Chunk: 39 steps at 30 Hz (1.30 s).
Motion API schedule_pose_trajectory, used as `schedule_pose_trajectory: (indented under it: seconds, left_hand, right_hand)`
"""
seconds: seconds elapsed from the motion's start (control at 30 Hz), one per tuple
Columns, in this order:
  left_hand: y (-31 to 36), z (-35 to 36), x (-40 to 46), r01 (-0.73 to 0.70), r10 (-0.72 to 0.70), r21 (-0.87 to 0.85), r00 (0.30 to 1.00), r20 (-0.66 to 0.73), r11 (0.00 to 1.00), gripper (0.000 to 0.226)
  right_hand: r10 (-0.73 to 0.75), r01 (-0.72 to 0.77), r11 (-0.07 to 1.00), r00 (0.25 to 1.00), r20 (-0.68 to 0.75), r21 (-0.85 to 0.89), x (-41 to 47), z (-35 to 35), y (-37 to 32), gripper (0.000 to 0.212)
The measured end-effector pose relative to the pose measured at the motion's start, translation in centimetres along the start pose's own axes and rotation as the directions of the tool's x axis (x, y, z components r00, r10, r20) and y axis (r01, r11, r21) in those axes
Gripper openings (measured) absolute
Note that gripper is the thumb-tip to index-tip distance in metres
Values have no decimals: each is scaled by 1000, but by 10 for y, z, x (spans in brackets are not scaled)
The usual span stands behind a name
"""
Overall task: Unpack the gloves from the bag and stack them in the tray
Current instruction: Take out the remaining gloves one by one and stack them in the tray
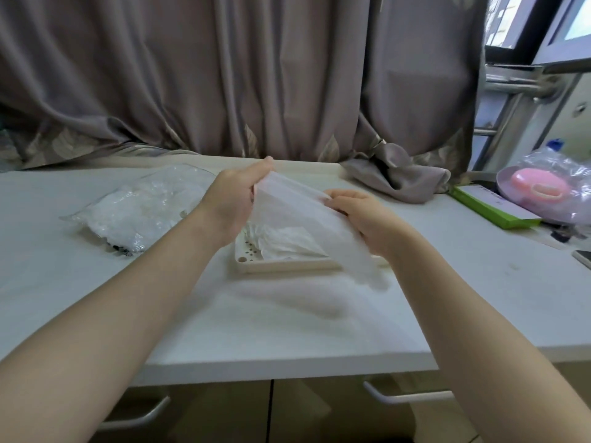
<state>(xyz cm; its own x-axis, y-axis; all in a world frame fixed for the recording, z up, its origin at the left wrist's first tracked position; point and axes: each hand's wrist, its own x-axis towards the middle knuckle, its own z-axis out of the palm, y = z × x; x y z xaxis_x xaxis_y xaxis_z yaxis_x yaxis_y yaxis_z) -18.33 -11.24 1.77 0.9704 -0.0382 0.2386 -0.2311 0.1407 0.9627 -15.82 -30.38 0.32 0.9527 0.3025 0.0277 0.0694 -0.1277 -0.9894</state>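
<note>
Fingers of my left hand [235, 199] and right hand [361, 212] pinch one thin translucent plastic glove [307, 219] taut, flattening it above the cream perforated tray [256, 266], clear plastic bag [140, 212] at nine o'clock.

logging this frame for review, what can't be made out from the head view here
- Glove held by the left hand and right hand: its lower end is motion-blurred, so its finger shapes are unclear.
- Tray: the glove and right hand cover its right part; the count of gloves inside cannot be told.
- Bag: crinkled, glary plastic hides how many gloves remain.
- Pink item at the right: wrapped in plastic, unidentifiable.
</note>
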Motion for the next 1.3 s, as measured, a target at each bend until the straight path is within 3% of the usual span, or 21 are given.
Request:
schedule_pose_trajectory:
  seconds: [0.07, 0.17, 0.27, 0.4, 0.5, 0.6, 0.7, 0.77, 0.83, 0.93, 1.03, 1.13, 1.2, 1.3]
  left_hand:
    - [-11, -5, 0, 64, -52, -119, 993, 107, 991, 27]
    - [-18, -5, 2, 180, -131, -227, 968, 215, 957, 39]
    - [-15, 4, 6, 165, -128, -145, 963, 238, 975, 10]
    - [-17, 12, 14, 143, -139, -68, 989, 57, 987, 32]
    - [-23, 13, 24, 201, -199, 3, 974, -109, 980, 44]
    - [-32, 16, 31, 217, -193, 102, 959, -206, 971, 41]
    - [-38, 19, 38, 238, -202, 162, 957, -208, 958, 17]
    - [-44, 18, 44, 264, -219, 244, 956, -196, 933, 14]
    - [-50, 16, 49, 262, -211, 302, 959, -191, 916, 17]
    - [-56, 16, 57, 209, -154, 329, 971, -185, 921, 23]
    - [-59, 13, 62, 155, -102, 333, 980, -170, 930, 34]
    - [-63, 5, 65, 120, -37, 459, 982, -187, 880, 38]
    - [-62, -2, 65, 112, 24, 592, 976, -217, 798, 34]
    - [-61, -5, 64, 58, 223, 821, 950, -221, 569, 20]
  right_hand:
    - [-31, 37, 994, 998, 54, -103, -6, -6, -4, 19]
    - [-20, 32, 991, 995, 96, -131, -10, -13, -11, 18]
    - [-1, 27, 979, 992, 127, -202, -10, -24, -14, 24]
    - [91, -19, 924, 981, 173, -381, -5, -47, -11, 8]
    - [169, -69, 851, 975, 147, -521, 1, -67, -7, 16]
    - [196, -102, 887, 966, 169, -450, 8, -82, -3, 23]
    - [187, -152, 963, 971, 150, -222, 18, -94, 0, 17]
    - [205, -197, 978, 970, 127, -74, 25, -99, 1, 17]
    - [241, -230, 965, 968, 75, -124, 37, -101, 2, 18]
    - [255, -273, 872, 962, -98, -406, 57, -98, 2, 27]
    - [192, -314, 682, 948, -253, -660, 77, -89, -1, 41]
    - [66, -261, 519, 962, -267, -814, 92, -83, 0, 46]
    - [0, -188, 532, 975, -222, -826, 97, -78, 4, 40]
    - [-83, -102, 459, 984, -157, -882, 103, -72, 19, 40]
